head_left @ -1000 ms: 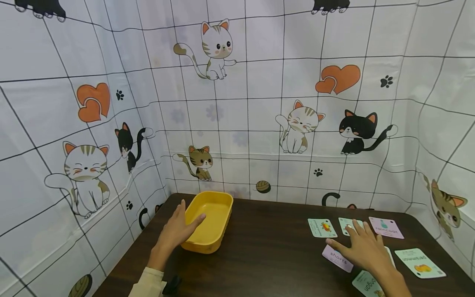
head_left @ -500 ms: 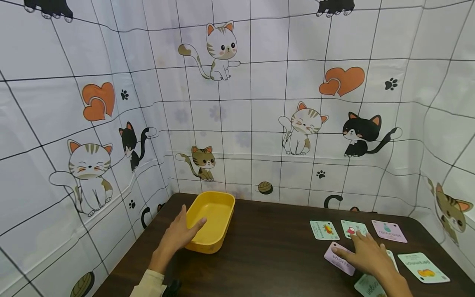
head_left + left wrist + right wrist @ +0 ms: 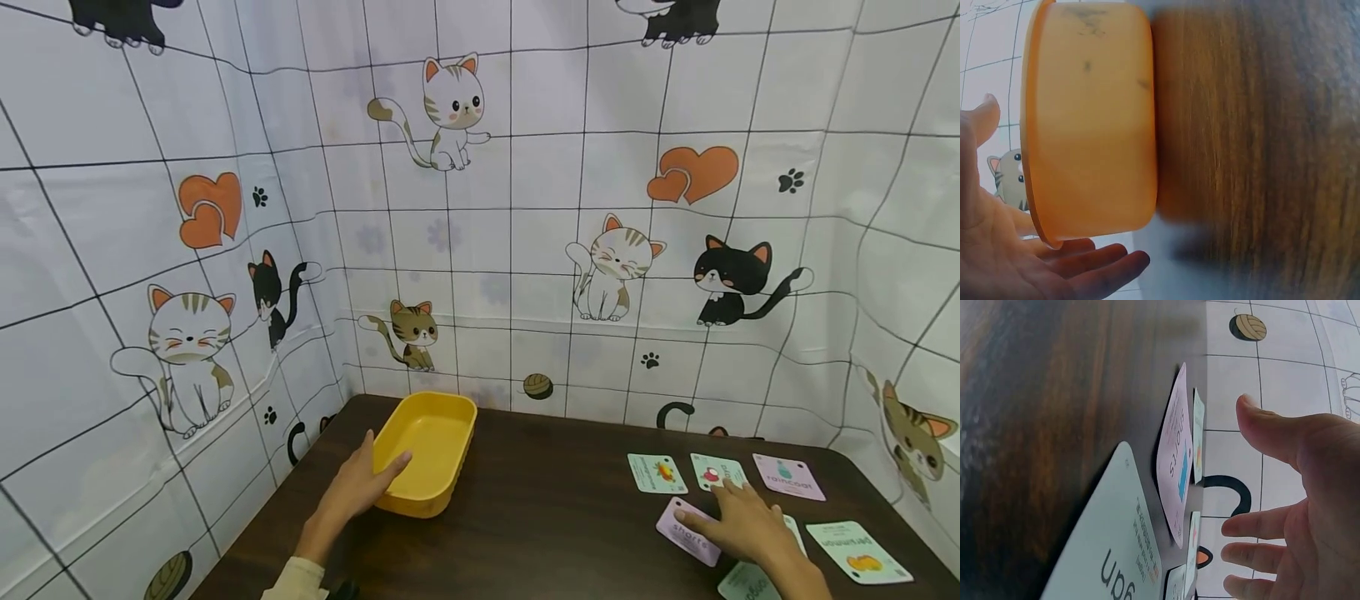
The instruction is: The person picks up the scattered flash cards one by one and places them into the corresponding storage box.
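My left hand (image 3: 352, 487) is spread beside the near left side of a yellow plastic tray (image 3: 431, 442), its thumb lying over the rim in the head view. The left wrist view shows the tray's outer wall (image 3: 1091, 125) next to extended fingers; whether they touch it I cannot tell. My right hand (image 3: 742, 525) hovers above picture cards with its fingers extended, holding nothing. Nearest to it are a purple "shorts" card (image 3: 687, 532), a green card with a red fruit (image 3: 716, 472) and a green card (image 3: 750, 582) partly hidden under the wrist.
More cards lie around: a green one with a fruit picture (image 3: 657, 474), a purple "raincoat" card (image 3: 789, 476) and a green card with an orange fruit (image 3: 859, 552). The dark wooden table (image 3: 555, 517) ends at a cat-printed curtain (image 3: 525, 292).
My right hand has drawn back slightly, uncovering more of the green card with the red fruit. The left hand stays beside the tray. The head view has shifted a little.
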A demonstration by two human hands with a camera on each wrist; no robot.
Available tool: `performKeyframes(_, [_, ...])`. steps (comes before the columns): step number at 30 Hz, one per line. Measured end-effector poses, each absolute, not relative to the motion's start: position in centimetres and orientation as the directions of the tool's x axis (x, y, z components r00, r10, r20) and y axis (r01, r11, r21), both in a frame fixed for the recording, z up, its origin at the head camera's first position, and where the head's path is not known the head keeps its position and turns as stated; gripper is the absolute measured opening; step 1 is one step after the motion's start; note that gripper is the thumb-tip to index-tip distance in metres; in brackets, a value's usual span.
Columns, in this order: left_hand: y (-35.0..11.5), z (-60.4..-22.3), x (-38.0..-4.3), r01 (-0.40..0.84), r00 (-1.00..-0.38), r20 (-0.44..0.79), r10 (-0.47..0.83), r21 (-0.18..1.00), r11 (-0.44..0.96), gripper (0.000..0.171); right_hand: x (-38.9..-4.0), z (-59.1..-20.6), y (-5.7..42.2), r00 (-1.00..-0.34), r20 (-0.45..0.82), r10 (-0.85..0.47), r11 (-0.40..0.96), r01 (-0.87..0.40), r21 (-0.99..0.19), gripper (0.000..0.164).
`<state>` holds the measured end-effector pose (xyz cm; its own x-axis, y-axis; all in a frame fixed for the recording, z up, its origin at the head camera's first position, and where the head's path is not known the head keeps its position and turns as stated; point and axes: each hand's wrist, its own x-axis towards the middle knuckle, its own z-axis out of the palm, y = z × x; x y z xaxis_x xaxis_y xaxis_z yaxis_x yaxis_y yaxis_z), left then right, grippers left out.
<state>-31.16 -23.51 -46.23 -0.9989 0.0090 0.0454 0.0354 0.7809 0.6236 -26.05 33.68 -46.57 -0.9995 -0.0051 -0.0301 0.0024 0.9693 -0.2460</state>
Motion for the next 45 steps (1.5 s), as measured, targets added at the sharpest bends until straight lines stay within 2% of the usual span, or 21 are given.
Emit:
performKeyframes(5, [-23.9,-46.9,-31.4,0.027,-0.999,0.040,0.002,0.631,0.775,0.115,-26.1,-47.0,33.8,-0.999,-0.040,-0.002,0.969,0.008,-0.248,0.102])
performKeyframes(20, [-24.7,-48.0,-31.7,0.126,-0.992,0.090,0.089,0.708,0.695,0.108,-25.6,-47.1,34.2,-1.000,-0.023,-0.013,0.965,-0.006,-0.263,0.088])
performKeyframes(30, [-25.2,-47.8,-31.6,0.096,-0.994,0.033,0.107,0.748,0.657,0.115,-25.6,-46.8,34.3,-0.999,-0.042,-0.007,0.963,0.005,-0.270,0.091])
performKeyframes(45, [-26.1,-48.1,-31.4,0.129,-0.983,0.032,0.180,0.823,0.554,0.121,-26.0,-47.4,34.4,-0.998,-0.053,-0.046,0.962,-0.030,-0.271,0.087])
